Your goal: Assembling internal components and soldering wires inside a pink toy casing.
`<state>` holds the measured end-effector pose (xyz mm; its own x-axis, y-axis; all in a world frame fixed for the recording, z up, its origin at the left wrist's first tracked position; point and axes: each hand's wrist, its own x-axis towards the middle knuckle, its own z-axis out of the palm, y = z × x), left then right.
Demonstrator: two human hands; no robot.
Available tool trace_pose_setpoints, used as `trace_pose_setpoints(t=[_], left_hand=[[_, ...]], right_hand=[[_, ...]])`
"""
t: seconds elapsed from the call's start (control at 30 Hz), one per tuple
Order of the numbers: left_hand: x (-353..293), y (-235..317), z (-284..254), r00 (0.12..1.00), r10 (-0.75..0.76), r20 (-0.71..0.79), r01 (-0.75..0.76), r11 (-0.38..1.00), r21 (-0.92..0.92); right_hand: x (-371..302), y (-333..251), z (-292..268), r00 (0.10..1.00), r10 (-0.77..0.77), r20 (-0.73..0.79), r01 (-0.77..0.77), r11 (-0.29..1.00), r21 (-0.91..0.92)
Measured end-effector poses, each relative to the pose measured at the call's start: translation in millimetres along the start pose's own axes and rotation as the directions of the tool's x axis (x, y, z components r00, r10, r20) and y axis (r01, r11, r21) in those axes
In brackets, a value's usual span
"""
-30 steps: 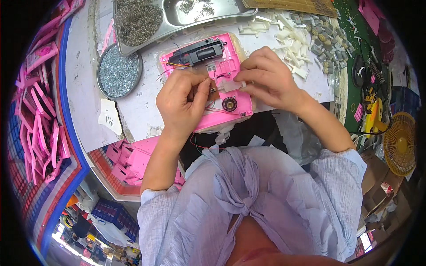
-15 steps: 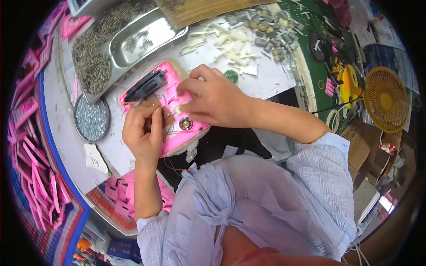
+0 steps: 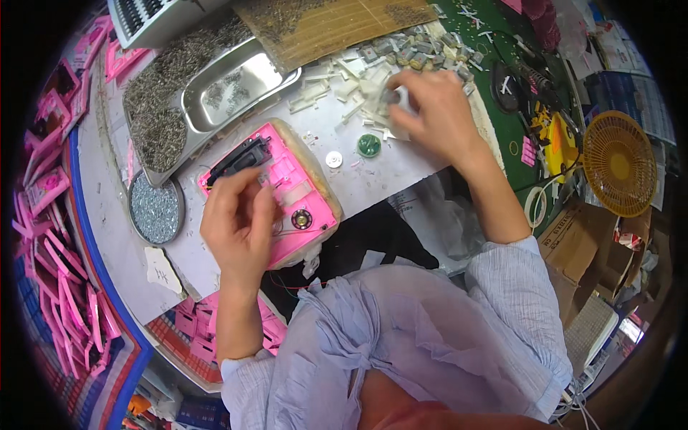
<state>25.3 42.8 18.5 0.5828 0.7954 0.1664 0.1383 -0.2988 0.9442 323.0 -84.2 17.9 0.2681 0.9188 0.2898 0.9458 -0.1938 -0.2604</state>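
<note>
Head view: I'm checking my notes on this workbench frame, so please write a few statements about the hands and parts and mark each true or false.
1. The left hand rests on the pink plastic housing. True.
2. The right hand also rests on that housing. False: it is up among the pile of small white plastic pieces.
3. A small round green disc lies on the white tabletop below the right hand. True.
4. The round dish of silvery small parts sits right of the housing. False: it sits to its left.
5. The shiny metal tray lies above the housing. True.
</note>
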Motion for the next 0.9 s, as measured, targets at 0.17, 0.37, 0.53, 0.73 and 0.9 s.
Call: trace_pose_setpoints(t=[0.17, 0.37, 0.53, 0.73, 0.9], left_hand=[[24.5, 34.8, 21.3, 0.941, -0.105, 0.321, 0.123, 0.992, -0.036], [23.3, 40.1, 10.4, 0.812, 0.354, 0.464, -0.5, 0.832, 0.241], [36.4, 44.9, 17.8, 0.549, 0.537, 0.641, -0.799, 0.562, 0.214], [56.1, 52.5, 44.1, 0.375, 0.567, 0.734, -0.857, 0.514, 0.041], [98.0, 68.0, 66.8, 0.38, 0.343, 0.859, -0.568, 0.82, -0.076]], right_hand=[[-8.6, -83.4, -2.4, 0.978, -0.206, -0.02, 0.2, 0.92, 0.337], [-29.2, -88.5, 2.6, 0.952, -0.039, 0.303, -0.293, 0.161, 0.943], [-37.8, -73.6, -1.0, 0.796, -0.12, 0.593, -0.601, -0.28, 0.749], [-57.8, -55.7, 2.6, 0.801, -0.08, 0.594, -0.569, -0.412, 0.712], [-72.3, -32.1, -7.1, 0.822, 0.016, 0.569, -0.503, -0.449, 0.739]])
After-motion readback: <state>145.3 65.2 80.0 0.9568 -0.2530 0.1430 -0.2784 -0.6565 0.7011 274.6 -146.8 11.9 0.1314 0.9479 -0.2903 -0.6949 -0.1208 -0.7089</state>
